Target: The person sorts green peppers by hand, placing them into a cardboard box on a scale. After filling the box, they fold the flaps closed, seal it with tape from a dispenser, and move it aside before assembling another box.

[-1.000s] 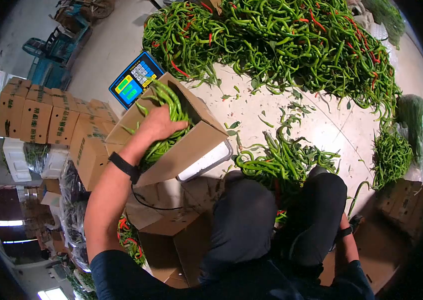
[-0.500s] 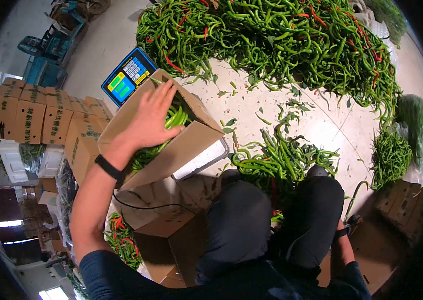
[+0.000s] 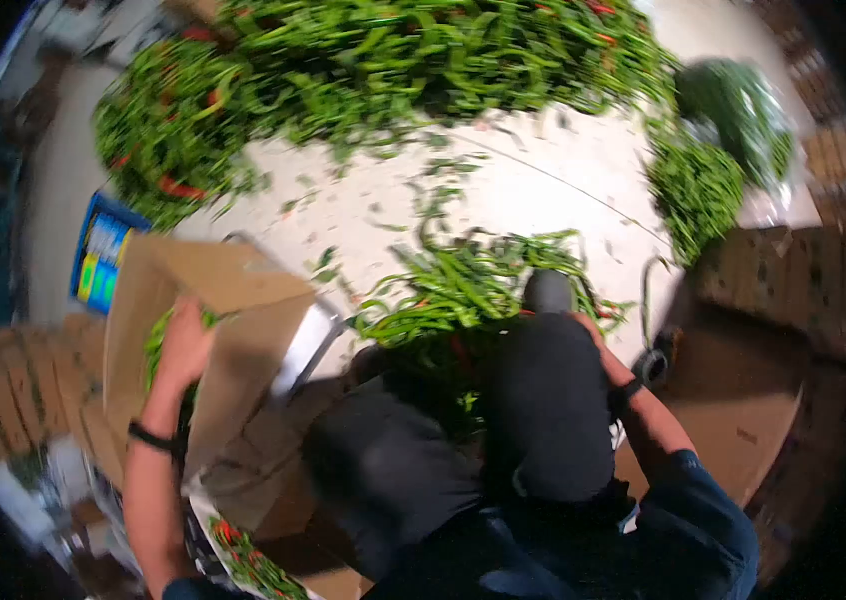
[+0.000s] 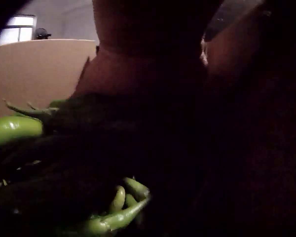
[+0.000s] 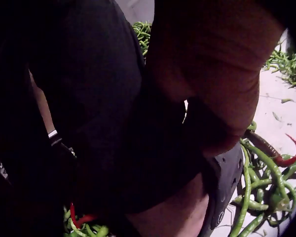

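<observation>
An upright open cardboard box [image 3: 248, 350] with green peppers [image 3: 155, 345] inside stands at the left. My left hand [image 3: 186, 345] reaches down into it and touches the peppers; its fingers are blurred, and in the left wrist view the hand [image 4: 138, 74] is mostly dark above green peppers [image 4: 15, 129]. My right hand [image 3: 591, 338] lies beside the right knee, partly hidden by it. Seen from the right wrist, that hand [image 5: 212, 94] is in shadow above a dark shoe [image 5: 227, 187], close to loose peppers [image 5: 259, 182]; its fingertips are unclear.
A large pepper heap [image 3: 423, 70] spans the far floor, and a smaller pile [image 3: 463, 285] lies before the knees. Behind the box is a blue scale display [image 3: 103, 250]. Stacked cartons [image 3: 13, 390] stand left; a bagged green bundle [image 3: 738, 120] and a large carton [image 3: 723, 430] are at right.
The head view has swung, shifting the scene. My left hand, spread above the peppers half a second ago, is lower in the box. My right hand has come forward from beside the thigh to the knee.
</observation>
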`<action>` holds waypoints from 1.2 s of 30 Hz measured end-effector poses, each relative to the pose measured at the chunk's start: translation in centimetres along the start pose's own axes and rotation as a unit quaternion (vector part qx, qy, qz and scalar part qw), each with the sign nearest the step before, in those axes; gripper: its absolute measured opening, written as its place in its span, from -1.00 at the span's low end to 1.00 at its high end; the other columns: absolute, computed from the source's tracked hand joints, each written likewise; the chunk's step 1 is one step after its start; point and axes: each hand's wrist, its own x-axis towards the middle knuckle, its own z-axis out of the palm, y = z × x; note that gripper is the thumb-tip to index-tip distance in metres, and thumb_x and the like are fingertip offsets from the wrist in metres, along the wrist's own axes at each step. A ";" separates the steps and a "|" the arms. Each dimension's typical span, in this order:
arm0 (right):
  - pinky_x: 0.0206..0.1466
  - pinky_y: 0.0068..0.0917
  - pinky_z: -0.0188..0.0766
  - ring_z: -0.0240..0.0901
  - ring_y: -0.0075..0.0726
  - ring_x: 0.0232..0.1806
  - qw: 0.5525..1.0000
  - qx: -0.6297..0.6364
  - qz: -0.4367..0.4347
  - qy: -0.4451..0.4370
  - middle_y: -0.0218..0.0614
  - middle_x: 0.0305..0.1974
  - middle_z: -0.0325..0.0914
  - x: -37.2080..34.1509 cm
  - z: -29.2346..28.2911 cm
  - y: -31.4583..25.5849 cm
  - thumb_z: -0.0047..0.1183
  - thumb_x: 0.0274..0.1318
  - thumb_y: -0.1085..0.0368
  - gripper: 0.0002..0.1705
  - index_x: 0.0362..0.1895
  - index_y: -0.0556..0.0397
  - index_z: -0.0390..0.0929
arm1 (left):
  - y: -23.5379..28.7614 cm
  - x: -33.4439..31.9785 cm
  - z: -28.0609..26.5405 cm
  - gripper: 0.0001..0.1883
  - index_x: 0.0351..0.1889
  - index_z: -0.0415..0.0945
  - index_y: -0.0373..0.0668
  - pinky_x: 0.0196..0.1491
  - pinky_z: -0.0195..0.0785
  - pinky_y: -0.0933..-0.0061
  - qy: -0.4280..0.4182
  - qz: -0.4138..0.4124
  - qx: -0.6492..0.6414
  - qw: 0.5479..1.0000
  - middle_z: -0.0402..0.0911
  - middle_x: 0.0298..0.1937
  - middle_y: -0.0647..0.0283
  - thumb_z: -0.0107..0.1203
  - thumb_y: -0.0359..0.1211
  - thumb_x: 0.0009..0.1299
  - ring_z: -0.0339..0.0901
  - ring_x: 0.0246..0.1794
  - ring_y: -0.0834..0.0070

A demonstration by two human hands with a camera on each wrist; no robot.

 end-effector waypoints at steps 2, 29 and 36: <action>-0.04 0.05 0.45 0.54 0.36 -0.13 0.997 -0.047 0.052 -0.017 0.18 -0.23 0.61 1.4 1.4 0.6 0.10 0.21 0.11 -0.62 -0.18 0.22 0.62 | -11.7 2.9 5.0 -0.53 0.18 0.45 -0.37 0.18 0.30 -0.01 0.025 -0.029 -0.074 0.997 0.55 0.09 -0.23 -0.02 -0.21 0.43 0.45 0.17 -0.14; 0.02 0.10 0.43 0.50 0.34 -0.04 0.886 -0.144 0.363 0.249 0.14 -0.15 0.58 -1.9 -9.0 20.9 0.01 0.17 0.24 -0.72 -0.15 0.19 0.52 | 20.3 -7.1 -1.0 -0.71 0.12 0.50 -0.42 0.17 0.38 0.35 -0.018 -0.063 -0.295 0.953 0.65 -0.11 0.09 0.03 -0.41 0.54 0.58 -0.02 0.38; -0.17 -0.05 0.45 0.50 0.20 -0.21 0.971 -0.089 -0.067 0.213 -0.04 -0.26 0.51 1.2 -11.8 1.6 0.09 0.16 0.33 -0.80 -0.13 0.09 0.49 | 22.5 -1.3 4.3 -0.81 -0.45 0.57 -0.35 -0.39 0.33 0.33 0.018 0.109 -0.133 0.985 0.52 -0.57 0.16 0.33 -0.41 0.23 0.44 -0.57 0.31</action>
